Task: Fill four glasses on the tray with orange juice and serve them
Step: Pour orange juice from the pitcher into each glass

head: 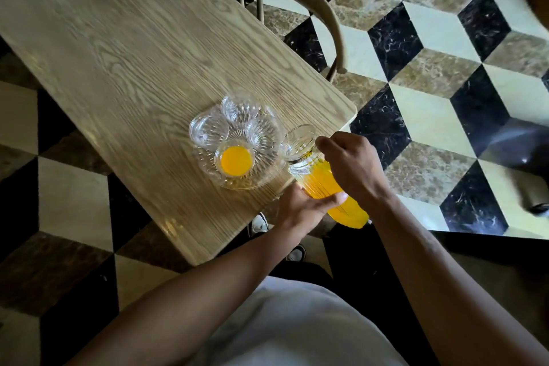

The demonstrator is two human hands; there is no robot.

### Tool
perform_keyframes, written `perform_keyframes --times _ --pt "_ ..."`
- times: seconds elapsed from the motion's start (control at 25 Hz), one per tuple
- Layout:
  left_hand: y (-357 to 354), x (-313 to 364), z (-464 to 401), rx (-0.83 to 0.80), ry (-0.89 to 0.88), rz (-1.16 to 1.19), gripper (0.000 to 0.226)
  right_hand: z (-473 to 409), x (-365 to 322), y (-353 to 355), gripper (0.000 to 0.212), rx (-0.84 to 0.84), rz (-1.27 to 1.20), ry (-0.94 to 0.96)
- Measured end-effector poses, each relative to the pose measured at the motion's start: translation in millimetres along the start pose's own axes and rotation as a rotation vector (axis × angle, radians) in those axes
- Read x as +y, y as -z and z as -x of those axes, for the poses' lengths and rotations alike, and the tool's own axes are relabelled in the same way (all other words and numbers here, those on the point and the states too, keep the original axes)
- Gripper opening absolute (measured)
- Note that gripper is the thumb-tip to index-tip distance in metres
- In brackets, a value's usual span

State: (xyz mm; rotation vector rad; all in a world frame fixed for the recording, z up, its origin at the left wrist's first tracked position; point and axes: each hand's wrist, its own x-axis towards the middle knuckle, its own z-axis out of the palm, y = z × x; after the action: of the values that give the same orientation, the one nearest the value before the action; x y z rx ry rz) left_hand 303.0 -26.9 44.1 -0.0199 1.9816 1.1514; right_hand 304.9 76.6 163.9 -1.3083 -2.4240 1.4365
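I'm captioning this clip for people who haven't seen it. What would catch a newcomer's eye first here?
The bright orange juice stands out: a ribbed glass jug of it, tilted, held in both hands just off the table's near right corner, the left hand under its body and the right hand at its neck. Beside it on the wooden table a glass tray holds four glasses, of which only the nearest glass has juice. Around all this, the bold cube-pattern floor.

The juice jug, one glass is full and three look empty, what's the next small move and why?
Probably swing the jug's spout over the nearest empty glass and tip further. The right hand grips near its neck, the left hand supports the body, and only the near glass on the tray holds juice.
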Motion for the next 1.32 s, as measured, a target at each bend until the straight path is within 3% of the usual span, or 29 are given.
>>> perform_keyframes --times 0.4,0.72,1.04,1.24,1.28,1.32 --pt "10.0 13.0 -10.8 -0.039 0.062 0.009 0.101 -25.3 -12.5 -16.8 0.042 -0.015 0.073 -0.048" --pt "9.6 24.5 -17.4 -0.107 0.059 0.129 0.039 -44.9 -17.9 -18.7 0.039 -0.064 0.141 -0.027" --pt "13.5 32.7 -25.1 -0.09 0.121 0.161 0.058 -59.8 -30.3 -24.5 0.042 -0.128 0.234 -0.019" --pt "9.3 28.5 -31.6 -0.07 0.164 0.218 0.053 -68.6 -35.0 -29.5 0.043 -0.155 0.283 -0.015" --pt "7.7 28.2 -32.4 -0.057 0.177 0.253 0.062 -70.1 -36.3 -30.4 0.043 -0.161 0.297 -0.014" --pt "8.9 32.4 -28.2 -0.05 0.168 0.265 0.089 -71.5 -37.7 -31.3 0.044 -0.166 0.312 -0.013"
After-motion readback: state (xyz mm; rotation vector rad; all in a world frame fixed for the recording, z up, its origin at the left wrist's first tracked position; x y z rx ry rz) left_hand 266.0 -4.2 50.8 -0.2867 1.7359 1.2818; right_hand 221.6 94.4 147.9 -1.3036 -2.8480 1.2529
